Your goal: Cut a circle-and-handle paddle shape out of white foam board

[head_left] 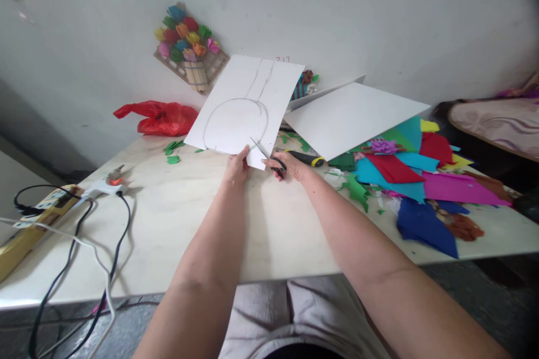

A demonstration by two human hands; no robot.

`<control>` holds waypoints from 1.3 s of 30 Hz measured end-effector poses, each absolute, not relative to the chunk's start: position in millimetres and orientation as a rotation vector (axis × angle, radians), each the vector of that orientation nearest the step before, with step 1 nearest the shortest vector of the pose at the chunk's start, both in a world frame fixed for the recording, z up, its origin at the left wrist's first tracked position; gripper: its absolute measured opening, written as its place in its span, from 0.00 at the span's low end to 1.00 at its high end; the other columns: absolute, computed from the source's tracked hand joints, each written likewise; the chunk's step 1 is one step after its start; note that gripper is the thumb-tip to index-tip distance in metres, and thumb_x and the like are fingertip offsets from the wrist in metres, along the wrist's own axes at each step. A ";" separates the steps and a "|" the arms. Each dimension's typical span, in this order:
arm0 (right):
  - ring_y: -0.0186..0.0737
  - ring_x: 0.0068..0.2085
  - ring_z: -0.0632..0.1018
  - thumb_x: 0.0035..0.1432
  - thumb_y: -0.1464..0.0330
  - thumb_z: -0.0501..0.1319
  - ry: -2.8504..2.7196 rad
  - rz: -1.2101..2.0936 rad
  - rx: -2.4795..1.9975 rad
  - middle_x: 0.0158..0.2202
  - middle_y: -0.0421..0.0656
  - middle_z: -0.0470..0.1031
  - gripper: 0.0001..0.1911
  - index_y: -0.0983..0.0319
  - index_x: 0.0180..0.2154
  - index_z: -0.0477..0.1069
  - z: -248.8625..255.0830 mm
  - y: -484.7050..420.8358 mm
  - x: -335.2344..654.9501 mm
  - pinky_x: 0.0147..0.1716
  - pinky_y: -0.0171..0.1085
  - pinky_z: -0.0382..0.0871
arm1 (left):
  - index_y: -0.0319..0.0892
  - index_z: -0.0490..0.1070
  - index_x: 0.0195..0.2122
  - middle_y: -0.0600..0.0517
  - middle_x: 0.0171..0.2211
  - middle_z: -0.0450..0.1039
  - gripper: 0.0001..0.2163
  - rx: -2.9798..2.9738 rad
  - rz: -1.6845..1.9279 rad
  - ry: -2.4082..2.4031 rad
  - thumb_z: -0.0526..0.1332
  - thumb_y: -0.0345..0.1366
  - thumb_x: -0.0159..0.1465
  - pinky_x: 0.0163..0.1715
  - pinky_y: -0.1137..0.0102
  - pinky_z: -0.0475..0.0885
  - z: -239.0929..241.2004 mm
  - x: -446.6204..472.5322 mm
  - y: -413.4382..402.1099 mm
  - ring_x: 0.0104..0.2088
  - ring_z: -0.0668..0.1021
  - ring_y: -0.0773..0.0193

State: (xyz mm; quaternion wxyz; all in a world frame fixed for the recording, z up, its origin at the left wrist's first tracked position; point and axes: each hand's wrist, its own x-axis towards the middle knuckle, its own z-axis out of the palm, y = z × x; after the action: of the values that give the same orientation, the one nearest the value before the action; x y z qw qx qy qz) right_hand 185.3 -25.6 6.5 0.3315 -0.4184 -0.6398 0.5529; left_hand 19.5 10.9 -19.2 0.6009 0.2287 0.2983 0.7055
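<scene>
A white sheet of cardboard (236,123) is tilted up in front of me, with a pencilled circle and two lines running up from it. My left hand (238,165) pinches its lower edge, thumb on top. My right hand (288,165) is closed around the black handles of a pair of scissors (278,167). Their blades point up and left across the sheet's lower right corner, close to the circle's outline. Part of the circle's bottom meets the sheet's near edge.
A red plastic bag (162,118) and green scraps (172,148) lie left of the sheet. White boards (353,118), coloured paper or felt (391,174) and a black-yellow tool (305,159) are on the right. A power strip (46,207) with cables sits at far left.
</scene>
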 end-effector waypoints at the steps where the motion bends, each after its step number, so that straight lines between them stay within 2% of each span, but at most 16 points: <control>1: 0.28 0.14 0.66 0.50 0.51 0.68 -1.671 1.447 -1.083 0.15 0.36 0.68 0.22 0.64 0.29 0.66 5.8 -25.2 185.8 0.12 0.28 0.60 | 0.37 0.75 0.31 0.50 0.26 0.78 0.05 0.530 1.634 0.692 0.67 0.23 0.55 0.27 0.73 0.75 -19.1 20.0 10.5 0.25 0.79 0.64; 10: 0.27 0.15 0.63 0.50 0.61 0.70 -1.601 1.406 -1.098 0.13 0.33 0.63 0.15 0.64 0.29 0.68 4.2 -23.2 180.7 0.11 0.27 0.58 | 0.37 0.74 0.30 0.49 0.26 0.78 0.04 0.539 1.649 0.703 0.66 0.23 0.57 0.28 0.72 0.75 -19.3 19.5 12.8 0.26 0.79 0.64; 17: 0.25 0.15 0.60 0.46 0.64 0.72 -1.633 1.285 -1.082 0.14 0.31 0.61 0.17 0.66 0.35 0.73 4.2 -21.3 176.4 0.11 0.27 0.54 | 0.40 0.75 0.30 0.50 0.29 0.79 0.05 0.515 1.683 0.715 0.65 0.23 0.57 0.29 0.71 0.75 -21.2 17.7 18.0 0.30 0.80 0.62; 24: 0.25 0.16 0.61 0.46 0.64 0.71 -1.640 1.269 -1.054 0.15 0.31 0.61 0.18 0.65 0.38 0.73 4.9 -20.9 177.9 0.10 0.26 0.53 | 0.41 0.75 0.31 0.50 0.29 0.79 0.06 0.518 1.678 0.714 0.65 0.23 0.58 0.29 0.71 0.76 -22.3 16.4 18.8 0.30 0.80 0.62; 28: 0.26 0.16 0.62 0.47 0.63 0.71 -1.628 1.298 -1.068 0.16 0.31 0.63 0.19 0.64 0.39 0.71 1.8 -20.0 178.9 0.11 0.27 0.56 | 0.40 0.75 0.31 0.50 0.27 0.78 0.06 0.516 1.664 0.707 0.64 0.23 0.58 0.27 0.72 0.75 -20.0 17.0 15.9 0.29 0.80 0.62; 34: 0.27 0.14 0.63 0.50 0.59 0.69 -1.557 1.403 -1.096 0.14 0.32 0.65 0.18 0.63 0.35 0.66 2.6 -23.5 178.6 0.11 0.27 0.56 | 0.36 0.74 0.31 0.49 0.27 0.78 0.05 0.531 1.589 0.695 0.67 0.22 0.55 0.28 0.72 0.75 -20.5 19.9 13.2 0.25 0.79 0.64; 39: 0.26 0.14 0.62 0.50 0.61 0.70 -1.517 1.393 -1.071 0.14 0.31 0.64 0.17 0.63 0.34 0.66 4.2 -26.7 177.3 0.11 0.27 0.54 | 0.36 0.75 0.32 0.50 0.28 0.78 0.05 0.581 1.606 0.679 0.68 0.24 0.55 0.32 0.70 0.76 -25.0 19.2 16.9 0.27 0.79 0.63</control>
State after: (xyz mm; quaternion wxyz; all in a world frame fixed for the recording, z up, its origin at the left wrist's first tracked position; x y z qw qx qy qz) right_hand 177.3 -26.7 4.2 0.3986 -0.4231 -0.5994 0.5504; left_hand 19.2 16.9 -25.0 0.6068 0.2514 0.2938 0.6945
